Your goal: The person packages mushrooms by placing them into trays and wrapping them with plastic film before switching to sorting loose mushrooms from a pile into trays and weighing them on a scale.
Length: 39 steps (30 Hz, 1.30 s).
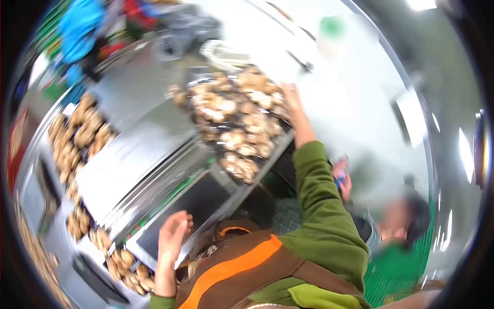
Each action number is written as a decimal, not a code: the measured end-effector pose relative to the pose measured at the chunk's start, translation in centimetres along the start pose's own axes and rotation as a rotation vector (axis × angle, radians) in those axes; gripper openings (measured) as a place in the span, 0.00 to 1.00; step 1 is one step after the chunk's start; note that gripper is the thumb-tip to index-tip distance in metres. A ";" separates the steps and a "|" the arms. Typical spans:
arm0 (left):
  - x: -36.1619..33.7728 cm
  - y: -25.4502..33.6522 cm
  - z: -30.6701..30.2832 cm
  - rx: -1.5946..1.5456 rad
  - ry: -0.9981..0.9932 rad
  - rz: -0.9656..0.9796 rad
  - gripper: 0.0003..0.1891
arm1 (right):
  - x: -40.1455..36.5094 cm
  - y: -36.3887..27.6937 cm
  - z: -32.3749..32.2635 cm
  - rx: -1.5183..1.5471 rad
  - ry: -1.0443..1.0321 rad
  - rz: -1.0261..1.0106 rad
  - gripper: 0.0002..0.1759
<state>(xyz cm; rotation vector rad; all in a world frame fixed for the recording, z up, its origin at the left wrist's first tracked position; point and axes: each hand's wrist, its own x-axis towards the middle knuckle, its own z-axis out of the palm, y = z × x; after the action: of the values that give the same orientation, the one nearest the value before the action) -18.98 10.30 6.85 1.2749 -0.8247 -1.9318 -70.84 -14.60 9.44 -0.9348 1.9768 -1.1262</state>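
A heap of film-wrapped packs of brown and cream mushrooms (pixel 247 118) lies at the upper middle, blurred by motion. My right hand (pixel 292 100) reaches along the right side of this heap, fingers stretched out at the edge of the packs. Nearer to me, my left hand (pixel 174 232) hovers by the dark front panel (pixel 193 203) of a metal machine. Its fingers are loosely bent and nothing shows in them.
The machine's pale flat top (pixel 134 159) lies left of the heap. More mushroom packs (pixel 80 136) line the far left. A white coil (pixel 224 54) and grey plastic (pixel 190 26) sit behind. On the right another person (pixel 401 221) is close by, near a bright white surface (pixel 360 98).
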 end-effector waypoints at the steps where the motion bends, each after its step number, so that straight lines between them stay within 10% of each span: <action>1: -1.4 0.6 -1.5 -0.025 0.033 0.084 0.15 | 4.1 2.4 1.0 -0.423 0.577 -0.429 0.29; 3: -2.0 1.9 -5.4 -0.057 0.229 0.268 0.14 | -2.4 -4.4 7.8 0.076 0.296 -0.408 0.24; 8: -1.1 3.2 -20.8 -0.121 0.887 0.641 0.11 | -9.8 -8.3 30.0 0.174 -0.589 -0.191 0.14; 15: 5.4 1.1 -42.5 0.261 1.129 0.430 0.15 | -21.7 -10.9 58.6 -0.048 -1.292 -0.117 0.18; 19: 10.2 0.2 -50.3 0.714 1.144 0.244 0.16 | -24.6 -6.9 69.9 -0.240 -1.369 -0.020 0.16; 24: 13.4 1.0 -53.4 0.988 0.965 -0.032 0.17 | -26.7 -5.4 75.9 -1.302 -1.417 -0.241 0.13; 39: 11.6 0.6 -57.4 0.551 0.806 0.258 0.15 | -28.1 -7.2 73.9 -0.934 -1.367 -0.021 0.11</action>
<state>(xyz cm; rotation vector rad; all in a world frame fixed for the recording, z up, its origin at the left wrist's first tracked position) 31.39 -7.45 -17.06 1.9503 -1.0302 -0.8545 5.88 -24.52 -8.46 -1.5505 1.1554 0.5657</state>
